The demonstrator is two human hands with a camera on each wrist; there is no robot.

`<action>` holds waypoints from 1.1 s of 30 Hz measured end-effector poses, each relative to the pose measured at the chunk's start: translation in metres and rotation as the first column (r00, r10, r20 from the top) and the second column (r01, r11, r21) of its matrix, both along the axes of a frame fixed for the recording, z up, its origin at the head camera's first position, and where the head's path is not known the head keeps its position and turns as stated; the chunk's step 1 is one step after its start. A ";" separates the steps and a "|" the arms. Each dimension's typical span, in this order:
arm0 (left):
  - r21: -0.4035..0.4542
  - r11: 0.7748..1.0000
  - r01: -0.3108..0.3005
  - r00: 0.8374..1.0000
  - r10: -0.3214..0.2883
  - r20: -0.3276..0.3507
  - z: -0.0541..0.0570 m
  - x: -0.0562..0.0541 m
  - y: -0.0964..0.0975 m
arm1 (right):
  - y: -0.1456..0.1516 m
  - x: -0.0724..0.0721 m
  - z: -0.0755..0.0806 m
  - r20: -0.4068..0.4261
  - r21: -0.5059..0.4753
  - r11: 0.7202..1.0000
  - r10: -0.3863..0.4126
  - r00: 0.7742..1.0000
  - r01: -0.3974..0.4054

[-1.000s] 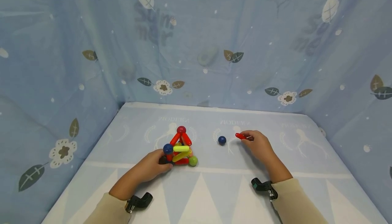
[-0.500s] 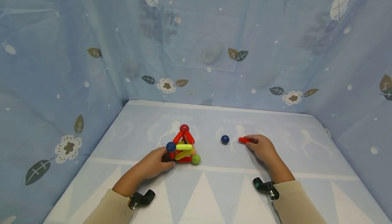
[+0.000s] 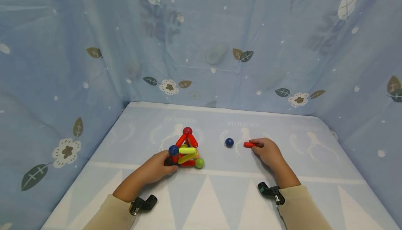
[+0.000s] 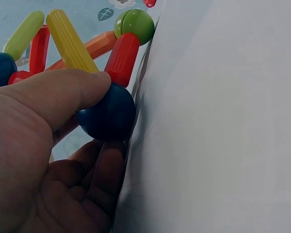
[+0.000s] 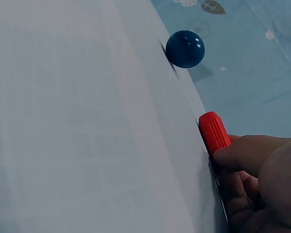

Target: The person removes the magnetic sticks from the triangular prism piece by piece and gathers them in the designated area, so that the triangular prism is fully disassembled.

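My left hand holds the near left corner of a magnetic stick-and-ball structure on the table. In the left wrist view, its thumb presses a dark blue ball with fingers below; a red stick and a yellow stick run up from there. A green ball marks the near right corner, a red ball the far one. To the right, my right hand pinches a loose red magnetic stick low at the tabletop. Its tip points left toward a separate dark blue ball.
A patterned cloth covers the table, and light blue curtains rise behind it and at both sides. Each wrist wears a black camera mount, one on the left and one on the right.
My right hand has come down and slightly nearer, bringing the red stick to the tabletop level. The left hand keeps its hold on the structure. The head view has shifted slightly.
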State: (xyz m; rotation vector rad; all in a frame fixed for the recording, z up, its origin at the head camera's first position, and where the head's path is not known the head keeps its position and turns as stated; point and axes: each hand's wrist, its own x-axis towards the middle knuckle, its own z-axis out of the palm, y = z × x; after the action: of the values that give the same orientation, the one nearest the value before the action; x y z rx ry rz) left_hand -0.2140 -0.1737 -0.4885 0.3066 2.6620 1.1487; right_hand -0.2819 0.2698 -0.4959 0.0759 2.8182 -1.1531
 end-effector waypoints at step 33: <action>0.004 1.000 0.009 1.000 -0.009 -0.003 0.000 0.001 -0.001 | -0.082 0.049 0.024 -0.168 -0.070 0.988 0.123 0.978 -0.136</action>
State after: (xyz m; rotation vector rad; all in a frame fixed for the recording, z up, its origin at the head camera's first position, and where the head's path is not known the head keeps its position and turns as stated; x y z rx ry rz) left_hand -0.2126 -0.1749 -0.4887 0.3207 2.6579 1.1526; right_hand -0.2326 0.1881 -0.4718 -0.2152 2.8588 -1.2970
